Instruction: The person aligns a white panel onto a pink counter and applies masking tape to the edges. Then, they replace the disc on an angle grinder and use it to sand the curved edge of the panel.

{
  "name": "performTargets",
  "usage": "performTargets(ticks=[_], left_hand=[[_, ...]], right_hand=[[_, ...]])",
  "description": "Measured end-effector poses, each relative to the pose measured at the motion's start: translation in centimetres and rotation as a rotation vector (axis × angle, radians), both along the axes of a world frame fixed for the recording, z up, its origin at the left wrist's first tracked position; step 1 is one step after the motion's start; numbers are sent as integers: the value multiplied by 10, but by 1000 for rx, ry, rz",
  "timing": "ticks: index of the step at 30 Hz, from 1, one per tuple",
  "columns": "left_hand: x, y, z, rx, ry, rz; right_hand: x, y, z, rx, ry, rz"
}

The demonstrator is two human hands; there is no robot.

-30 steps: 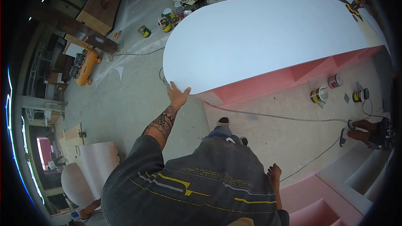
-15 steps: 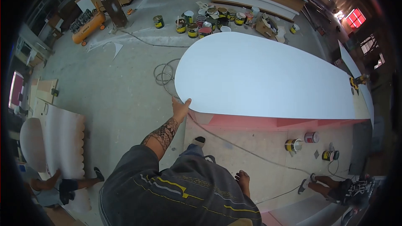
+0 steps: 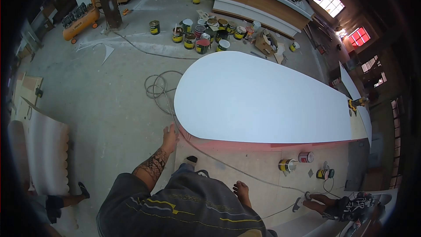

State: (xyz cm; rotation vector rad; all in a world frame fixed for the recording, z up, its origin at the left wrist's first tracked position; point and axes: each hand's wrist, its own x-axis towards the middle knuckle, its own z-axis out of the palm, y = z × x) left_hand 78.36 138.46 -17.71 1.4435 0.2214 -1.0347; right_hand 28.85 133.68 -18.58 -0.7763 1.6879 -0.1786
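- The left hand [image 3: 170, 138], empty, fingers partly open, is just beside the white panel's [image 3: 263, 101] rounded end.
- The right hand [image 3: 241, 189], empty, curls loosely, apart from the panel.
- The panel tops the pink base [image 3: 228, 145].

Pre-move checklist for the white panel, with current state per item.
1. Left hand off the white panel: ok, just beside its rounded end, open.
2. Right hand empty: ok, nothing visible in it.
3. Panel top clear: not ok, cordless drill at the far end.
4. Floor by the feet clear: not ok, hose loops beside the rounded end and runs past them.
5. Co-worker at right clear of the panel: ok, visibly apart.
6. Panel fastened to the pink base: cannot tell, joint not readable.
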Motion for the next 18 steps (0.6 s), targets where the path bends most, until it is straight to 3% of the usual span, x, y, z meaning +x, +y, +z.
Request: performTargets(ticks=[2,4,6,7,9,10,11,12,15,18], left_hand=[[7,28,-34,54,55,-28],[4,67,-68,218,-67,-195],[5,126,-151,489,-434,-487],[-13,149,-129,623,-694,-589],[-29,200,-127,621,-499,-730],[-30,221,-123,539,-973,-1231],[-32,242,-120,471,-1147,-1573],[-33,256,-110,400,-1155,-1687],[-34,265,-83,401,-867,-1675],[-27,254,-77,398,-824,-1733]], right_hand=[[-6,12,-7,4,10,59],[-12,21,-12,13,34,186],[-22,40,-21,8,77,370],[-27,54,-29,5,89,448],[-34,80,-40,7,96,541],[-34,92,-44,8,93,588],[-30,102,-44,8,79,635],[-26,112,-41,1,54,673],[-6,130,-38,-47,-11,773],[9,130,-30,-184,-86,806]])
